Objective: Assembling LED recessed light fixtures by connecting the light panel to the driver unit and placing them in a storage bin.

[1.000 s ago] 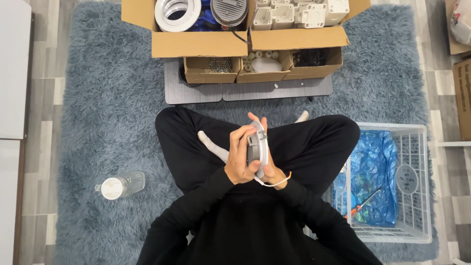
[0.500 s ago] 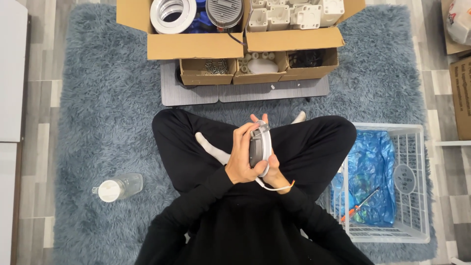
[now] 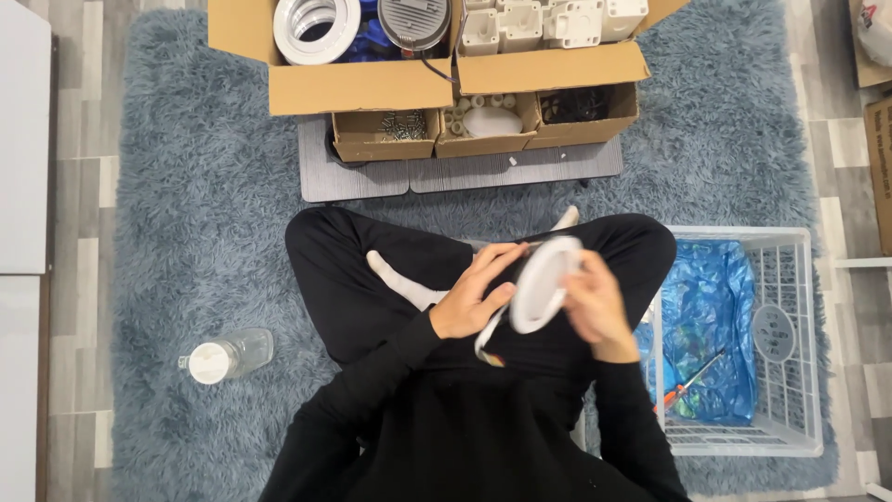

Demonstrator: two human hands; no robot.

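Over the lap, both hands — left hand (image 3: 476, 296), right hand (image 3: 595, 311) — grip a round white light fitting (image 3: 542, 284), turning it; steady hold needed.

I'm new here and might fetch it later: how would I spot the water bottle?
Start from the shaggy blue-grey rug where the person sits cross-legged. On the side of the person's left hand, the clear plastic bottle lies on its side, apart from the knee. Its white cap and see-through body mark it out from the cardboard boxes beyond.
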